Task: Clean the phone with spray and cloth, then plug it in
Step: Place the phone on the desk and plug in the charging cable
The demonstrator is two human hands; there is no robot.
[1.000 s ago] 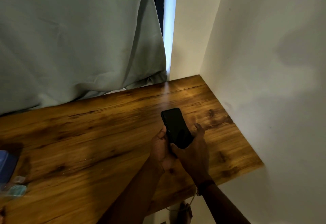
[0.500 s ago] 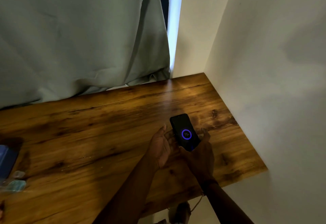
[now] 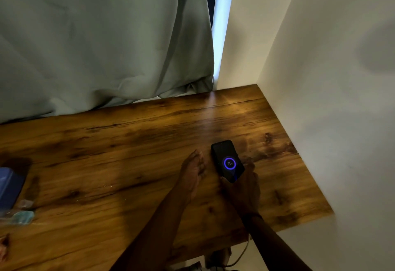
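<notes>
A black phone [image 3: 226,159] lies low over the wooden table [image 3: 128,146], near its right end. Its screen shows a blue ring with "75" inside. My right hand [image 3: 243,187] grips the phone's near end from below and from the right. My left hand [image 3: 192,176] is just left of the phone, fingers straight and together, apart from it by a small gap and holding nothing. A thin cable [image 3: 241,255] hangs below the table's front edge under my right wrist. Its end at the phone is hidden by my hand.
A white wall [image 3: 331,99] bounds the table on the right. A grey-green curtain [image 3: 96,46] hangs along the back edge. At the far left sit a blue object [image 3: 9,185] and a clear bottle with a teal part [image 3: 19,217].
The phone's dark screen lit up with a blue ring. My left hand let go of the phone and drew off to the left. The phone sank toward the table.
</notes>
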